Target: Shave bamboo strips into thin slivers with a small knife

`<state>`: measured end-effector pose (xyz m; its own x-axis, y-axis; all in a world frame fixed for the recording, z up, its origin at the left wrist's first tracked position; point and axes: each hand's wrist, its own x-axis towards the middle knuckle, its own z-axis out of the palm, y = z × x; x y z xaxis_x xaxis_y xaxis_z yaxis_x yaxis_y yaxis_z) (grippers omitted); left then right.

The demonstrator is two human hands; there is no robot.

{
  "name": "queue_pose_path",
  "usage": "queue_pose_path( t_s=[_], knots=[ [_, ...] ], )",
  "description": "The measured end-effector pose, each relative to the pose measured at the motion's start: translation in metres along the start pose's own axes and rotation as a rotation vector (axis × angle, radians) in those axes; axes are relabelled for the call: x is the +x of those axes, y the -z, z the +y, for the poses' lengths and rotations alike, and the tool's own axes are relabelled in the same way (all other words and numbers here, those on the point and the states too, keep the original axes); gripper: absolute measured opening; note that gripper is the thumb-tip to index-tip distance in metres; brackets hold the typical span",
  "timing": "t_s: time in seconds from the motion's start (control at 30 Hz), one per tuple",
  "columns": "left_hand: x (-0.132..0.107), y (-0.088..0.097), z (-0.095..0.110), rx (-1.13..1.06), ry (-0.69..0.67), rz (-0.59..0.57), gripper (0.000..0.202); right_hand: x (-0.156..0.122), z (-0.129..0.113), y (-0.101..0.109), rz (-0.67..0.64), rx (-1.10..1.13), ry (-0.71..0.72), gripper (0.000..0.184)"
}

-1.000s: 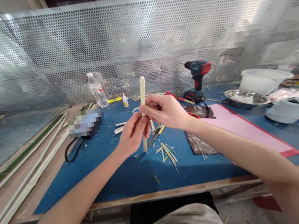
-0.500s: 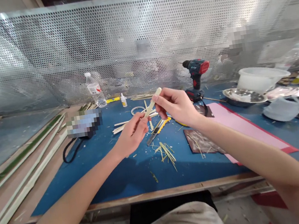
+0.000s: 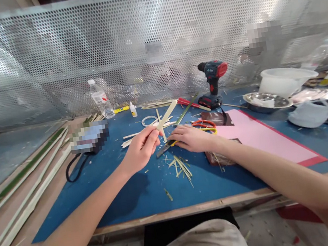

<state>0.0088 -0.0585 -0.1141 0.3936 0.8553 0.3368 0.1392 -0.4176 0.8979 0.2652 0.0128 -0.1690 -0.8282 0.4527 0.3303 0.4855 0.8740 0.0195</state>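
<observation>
My left hand (image 3: 143, 147) pinches the lower end of a pale bamboo strip (image 3: 167, 113), whose rounded far end points up and to the right. My right hand (image 3: 193, 137) is down at the table with its fingers closing over the yellow handle of a utility knife (image 3: 164, 149); the knife's dark front end sticks out to the left. Just behind the right hand lie scissors with orange and yellow handles (image 3: 204, 124). Several cut bamboo strips (image 3: 135, 135) lie behind my left hand, and thin shavings (image 3: 182, 167) are heaped in front of the knife.
A cordless drill (image 3: 213, 76) stands behind, near a perforated metal screen (image 3: 120, 35). A water bottle (image 3: 101, 99), small glue bottle (image 3: 133, 110) and strapped device (image 3: 89, 137) are to the left. Pink paper (image 3: 265, 140), a metal bowl (image 3: 267, 101) and a white tub (image 3: 287, 80) sit right.
My right hand has let go of the bamboo strip's upper end and dropped to the utility knife on the table. My left hand still holds the strip.
</observation>
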Motion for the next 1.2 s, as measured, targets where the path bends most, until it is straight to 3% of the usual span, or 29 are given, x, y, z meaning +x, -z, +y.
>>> queue_pose_path(
  t_s=[0.17,0.3,0.47,0.57,0.63,0.8,1.0,1.2],
  knots=[
    [0.000,0.001,-0.002,-0.036,0.022,0.031,0.033,0.001,-0.006,0.005,0.009,-0.129,-0.087,0.036],
    [0.000,0.002,0.001,-0.137,0.027,0.032,0.034,-0.002,-0.004,0.011,0.050,-0.095,-0.208,0.033],
    [0.002,0.007,-0.001,-0.236,0.062,0.039,0.034,-0.005,0.001,0.015,0.311,0.159,-0.387,0.035],
    [0.002,0.009,0.000,-0.324,0.101,0.037,0.032,-0.004,-0.009,0.023,0.495,0.161,-0.306,0.042],
    [0.001,0.009,0.003,-0.387,0.142,0.034,0.031,-0.002,-0.020,0.030,0.546,0.100,-0.211,0.044],
    [-0.002,0.004,0.011,-0.513,0.263,-0.012,0.031,0.007,-0.043,0.038,0.474,-0.099,-0.168,0.046],
    [-0.002,0.001,0.013,-0.588,0.306,-0.059,0.031,0.005,-0.043,0.040,0.527,-0.259,-0.112,0.046],
    [-0.002,-0.002,0.010,-0.598,0.337,-0.068,0.031,0.004,-0.046,0.041,0.528,-0.267,-0.145,0.051]
  ],
)
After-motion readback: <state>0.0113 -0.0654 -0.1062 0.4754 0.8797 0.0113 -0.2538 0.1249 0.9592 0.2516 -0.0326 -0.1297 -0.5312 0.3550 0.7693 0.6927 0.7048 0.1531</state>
